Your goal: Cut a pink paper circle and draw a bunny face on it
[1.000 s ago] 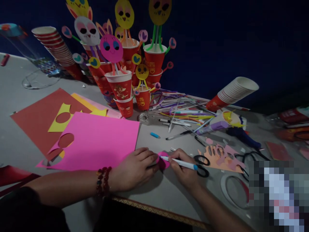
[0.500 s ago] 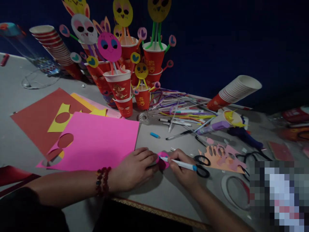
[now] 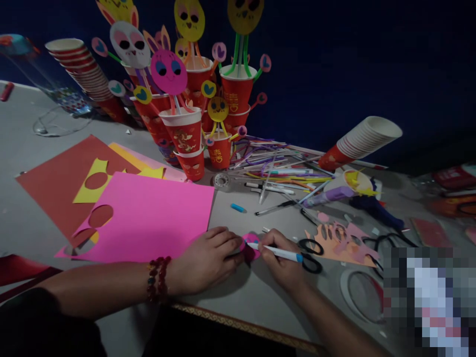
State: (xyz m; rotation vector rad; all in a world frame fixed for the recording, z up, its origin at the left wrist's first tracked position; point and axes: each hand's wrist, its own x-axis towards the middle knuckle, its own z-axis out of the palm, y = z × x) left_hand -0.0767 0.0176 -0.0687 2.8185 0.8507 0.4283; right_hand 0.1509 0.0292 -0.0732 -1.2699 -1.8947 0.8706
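Note:
My left hand [image 3: 208, 258] lies on the grey table [image 3: 238, 292], its fingertips pressing the left edge of a small pink paper cut-out [image 3: 252, 246]. A red bead bracelet [image 3: 158, 279] circles that wrist. My right hand [image 3: 280, 263] pinches a white pen with a blue end [image 3: 277, 252], whose tip rests on the pink cut-out. Black-handled scissors [image 3: 310, 254] lie just right of that hand.
A big pink sheet [image 3: 152, 218] with round holes overlaps yellow and red sheets [image 3: 55, 183] on the left. Red paper cups with paper-face figures [image 3: 186, 129] stand behind. Straws and pens [image 3: 275, 171], a tilted cup stack [image 3: 359, 141] and orange paper scraps [image 3: 340, 243] lie to the right.
Hardly anything moves; both hands stay on the pink cut-out, and the view shifts slightly.

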